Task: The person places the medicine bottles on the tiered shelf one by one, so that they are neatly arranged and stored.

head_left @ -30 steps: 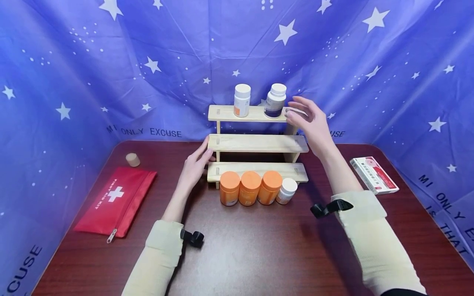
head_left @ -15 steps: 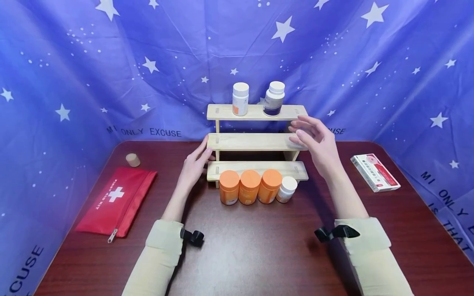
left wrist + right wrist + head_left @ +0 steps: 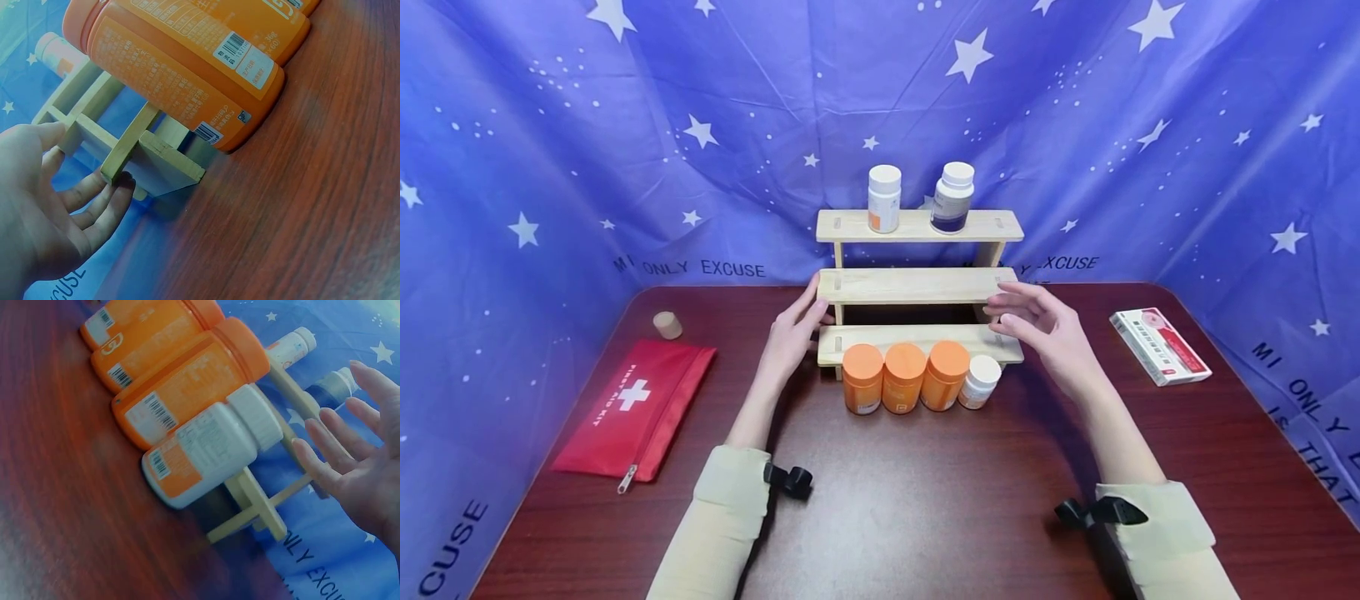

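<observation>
Head view: two bottles (image 3: 884, 200) shelved, four jars (image 3: 904, 379) seemingly left
Left hand (image 3: 786, 340) touches rack (image 3: 910, 286), right hand (image 3: 1051, 337) empty, both unclamped

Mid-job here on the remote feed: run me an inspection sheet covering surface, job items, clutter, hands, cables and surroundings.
Surface: dark red wood-grain table, with glare at the front.
Job items: three-tier wooden rack; white-and-orange bottle and white-and-blue bottle upright on its top tier; three orange jars and a small white bottle upright in a row before it.
Clutter: red first-aid pouch and wooden cylinder at left; red-and-white box at right.
Left hand: at the rack's left end, grip unclear.
Right hand: by its right end, holding nothing.
Cables: nothing seen.
Surroundings: blue star-print cloth.
</observation>
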Motion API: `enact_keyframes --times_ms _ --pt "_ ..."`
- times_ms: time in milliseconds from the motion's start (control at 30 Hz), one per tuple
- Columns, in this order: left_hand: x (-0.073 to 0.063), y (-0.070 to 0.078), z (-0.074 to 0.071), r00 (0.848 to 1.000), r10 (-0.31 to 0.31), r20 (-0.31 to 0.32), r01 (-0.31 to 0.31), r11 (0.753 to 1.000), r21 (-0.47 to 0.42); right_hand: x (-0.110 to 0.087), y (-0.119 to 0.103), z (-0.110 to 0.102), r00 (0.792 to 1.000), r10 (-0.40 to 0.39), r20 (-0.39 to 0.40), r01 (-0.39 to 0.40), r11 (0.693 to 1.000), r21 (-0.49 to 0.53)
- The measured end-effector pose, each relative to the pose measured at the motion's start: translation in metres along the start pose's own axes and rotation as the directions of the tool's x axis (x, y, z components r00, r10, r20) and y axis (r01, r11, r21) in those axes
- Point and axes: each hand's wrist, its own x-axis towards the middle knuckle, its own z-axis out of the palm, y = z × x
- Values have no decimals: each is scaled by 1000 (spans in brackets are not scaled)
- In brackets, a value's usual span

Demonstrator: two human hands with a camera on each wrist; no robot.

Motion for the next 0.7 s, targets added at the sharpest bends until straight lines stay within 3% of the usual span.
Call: enact_keyframes --times_ms 100,333,700 --pt "0 1 1 1000 3 -7 -3 1000 14 -5 2 -3 998 38 44 -34 996 -80" --pt "-23 40 -1 1000 -21 11 21 1000 23 -8 7 -8 977 105 187 -65 975 -212" --pt "-24 40 -1 999 -29 14 29 1000 11 -12 10 -16 945 170 279 -74 943 -323"
